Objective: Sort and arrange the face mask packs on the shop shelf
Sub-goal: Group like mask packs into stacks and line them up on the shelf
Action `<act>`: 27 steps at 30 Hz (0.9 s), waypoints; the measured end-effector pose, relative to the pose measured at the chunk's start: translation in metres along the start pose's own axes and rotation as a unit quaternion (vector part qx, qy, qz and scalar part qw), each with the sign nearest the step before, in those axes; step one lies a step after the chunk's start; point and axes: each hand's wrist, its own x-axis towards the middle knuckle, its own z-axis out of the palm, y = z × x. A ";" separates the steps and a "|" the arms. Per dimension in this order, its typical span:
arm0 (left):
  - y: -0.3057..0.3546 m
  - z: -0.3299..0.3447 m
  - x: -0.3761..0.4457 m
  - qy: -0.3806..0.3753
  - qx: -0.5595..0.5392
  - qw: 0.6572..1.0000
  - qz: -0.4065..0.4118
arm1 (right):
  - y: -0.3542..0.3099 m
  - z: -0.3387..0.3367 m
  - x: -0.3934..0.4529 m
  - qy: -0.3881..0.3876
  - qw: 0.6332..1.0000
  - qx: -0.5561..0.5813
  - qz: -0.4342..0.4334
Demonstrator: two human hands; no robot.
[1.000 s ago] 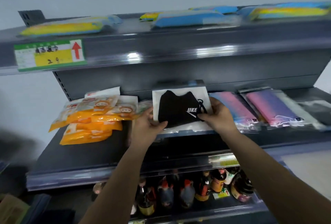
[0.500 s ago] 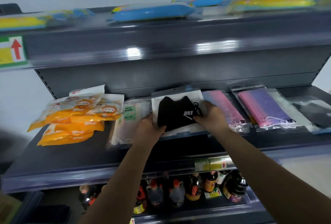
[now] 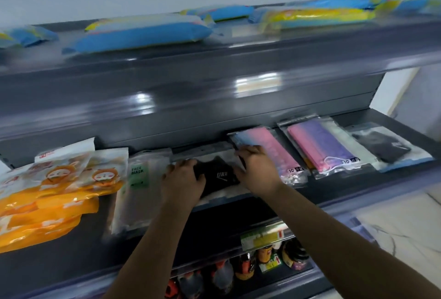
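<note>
Here your left hand (image 3: 182,183) and right hand (image 3: 256,171) both lie on the black pack (image 3: 218,177), fingers curled over its edges. It lies flat on the middle shelf (image 3: 78,255), between the clear pack (image 3: 140,186) and the pink pack (image 3: 274,153).

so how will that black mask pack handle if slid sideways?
The black mask pack looks thin and flat, so probably light and floppy. Its glossy clear sleeve likely slides easily on the shelf, and could ride over the pink pack beside it.
</note>
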 end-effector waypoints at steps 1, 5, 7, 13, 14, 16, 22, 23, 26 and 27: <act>0.007 -0.001 0.003 0.002 0.002 1.000 0.007 | 0.004 -0.004 0.000 0.010 1.000 -0.002 0.005; 0.045 -0.004 0.011 0.026 -0.005 0.998 0.049 | 0.031 -0.028 -0.001 0.038 0.998 -0.041 0.019; 0.068 -0.001 0.013 0.033 0.002 0.997 0.072 | 0.049 -0.041 -0.002 0.030 0.996 -0.071 0.034; 0.156 0.022 0.014 0.046 0.013 0.990 0.135 | 0.120 -0.072 -0.009 0.050 0.993 -0.085 0.065; 0.171 0.028 0.012 0.047 0.017 0.989 0.140 | 0.135 -0.077 -0.012 0.047 0.993 -0.086 0.067; 0.199 0.041 0.009 0.040 0.022 0.989 0.142 | 0.163 -0.089 -0.017 0.029 0.992 -0.101 0.066; 0.263 0.079 0.001 0.011 0.033 0.992 0.121 | 0.239 -0.116 -0.030 -0.011 0.993 -0.093 0.071; 0.272 0.084 -0.001 0.007 0.034 0.993 0.115 | 0.250 -0.119 -0.031 -0.012 0.994 -0.083 0.073; 0.291 0.099 -0.003 0.002 0.051 0.994 0.098 | 0.278 -0.124 -0.034 -0.019 0.996 -0.044 0.073; 0.295 0.103 -0.003 0.000 0.050 0.994 0.092 | 0.286 -0.125 -0.034 -0.023 0.997 -0.028 0.074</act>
